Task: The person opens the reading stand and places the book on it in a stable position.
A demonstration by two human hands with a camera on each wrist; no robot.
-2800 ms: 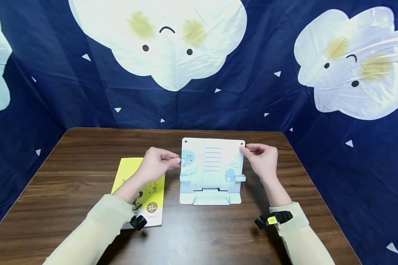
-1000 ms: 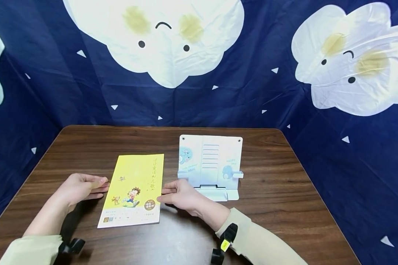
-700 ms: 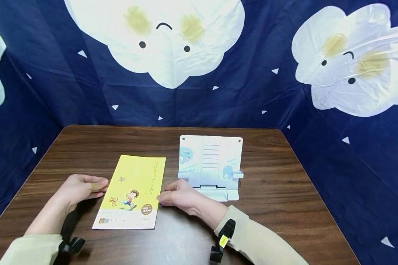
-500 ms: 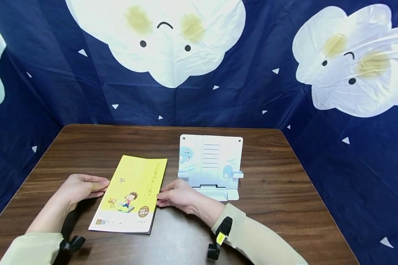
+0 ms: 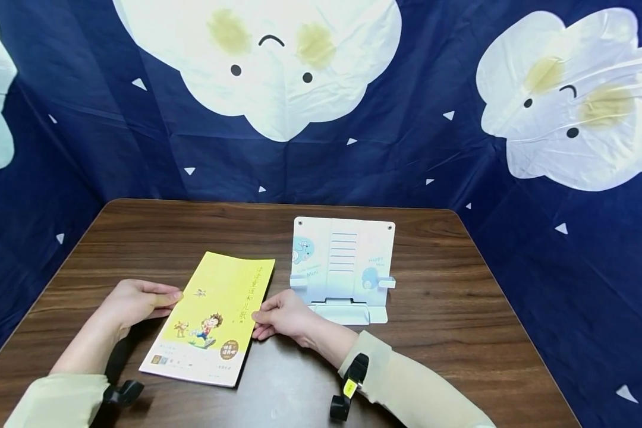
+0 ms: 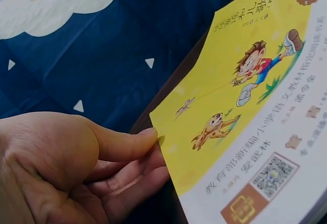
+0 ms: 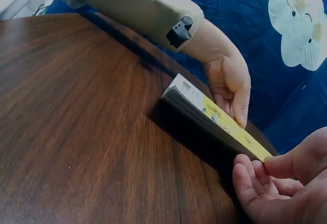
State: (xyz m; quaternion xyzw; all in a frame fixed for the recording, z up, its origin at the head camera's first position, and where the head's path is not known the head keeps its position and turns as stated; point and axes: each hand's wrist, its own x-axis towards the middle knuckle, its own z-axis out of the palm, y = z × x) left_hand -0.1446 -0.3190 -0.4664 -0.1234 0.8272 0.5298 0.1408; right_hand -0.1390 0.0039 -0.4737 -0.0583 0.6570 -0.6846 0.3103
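A yellow book with a white lower band and a cartoon boy on its cover is tilted, its right side raised off the table. My left hand pinches the left edge; in the left wrist view its thumb lies at the cover's edge with the fingers curled below. On the opposite edge, my right hand grips with thumb on top and fingers underneath, as the right wrist view shows. Just beyond that hand stands a pale blue and white book stand, upright, partly covered by the hand at its lower left.
The brown wooden table bears both the book and the stand. Behind and around it hangs a dark blue curtain printed with white clouds. Each wrist wears a black camera strap.
Both hands have left the stand for the book, whose right edge has risen from flat on the table. Lately the book has turned slightly clockwise and shifted a little right.
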